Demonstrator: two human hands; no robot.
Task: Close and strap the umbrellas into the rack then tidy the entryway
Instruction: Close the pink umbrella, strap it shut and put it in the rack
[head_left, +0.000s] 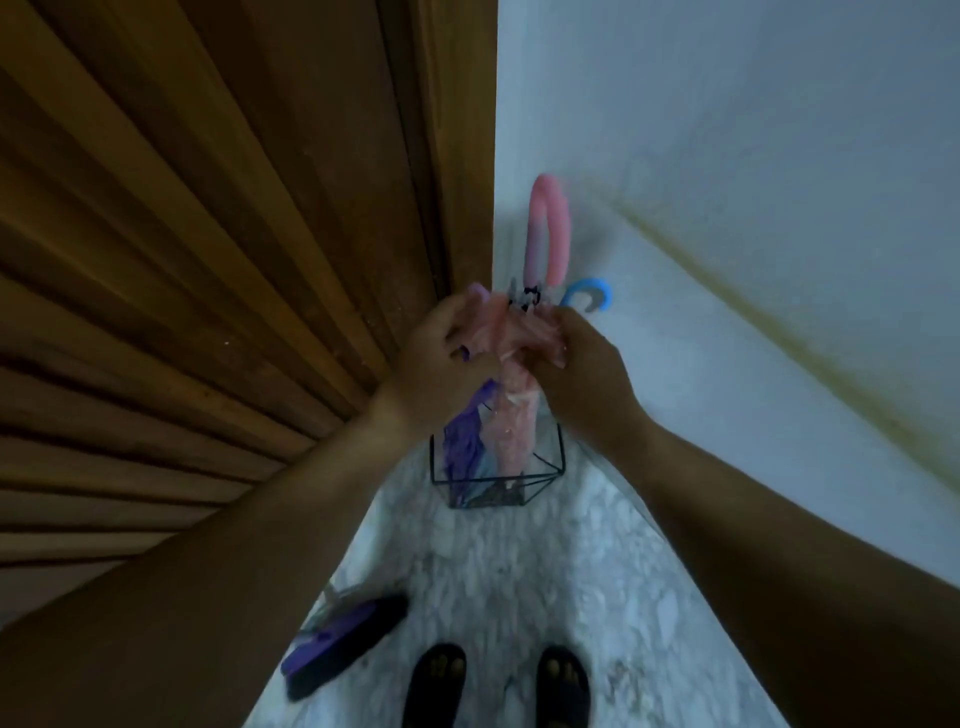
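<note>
A pink umbrella (511, 415) stands upright in a black wire rack (560, 457) in the corner between the wooden door and the white wall. Its curved pink handle (545, 228) points up. My left hand (441, 358) and my right hand (582, 358) both grip its gathered canopy just below the handle. A purple umbrella (465, 441) sits beside it in the rack. The blue hooked handle (589, 293) of a third one shows behind my right hand. The picture is blurred.
A wooden slatted door (208, 260) fills the left side. The white wall (727, 208) is on the right. On the marble floor (519, 571) lies a purple and black slipper (343, 644). My two feet in black sandals (498, 686) stand below.
</note>
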